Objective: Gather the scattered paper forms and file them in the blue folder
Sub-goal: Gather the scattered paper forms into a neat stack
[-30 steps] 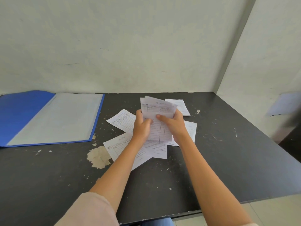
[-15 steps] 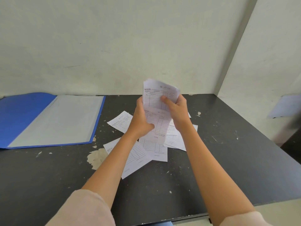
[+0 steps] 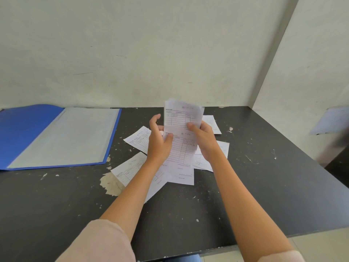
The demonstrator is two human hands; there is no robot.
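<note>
From the head view, your right hand (image 3: 204, 140) holds a small stack of paper forms (image 3: 181, 129) upright above the table (image 3: 264, 186), thumb pressed on the front, fingers (image 3: 203, 124) wrapped behind the right edge. Your left hand (image 3: 158, 142) touches the stack's left edge with its thumb; its fingers (image 3: 154, 120) are spread apart and curl loosely, not closed on the sheets. Beneath and around both hands, loose forms (image 3: 138, 139) lie scattered on the dark table, some overlapping. Well to the left of your left fingers, the blue folder (image 3: 22, 129) lies open flat, its clear inner sleeve (image 3: 75, 135) facing up.
</note>
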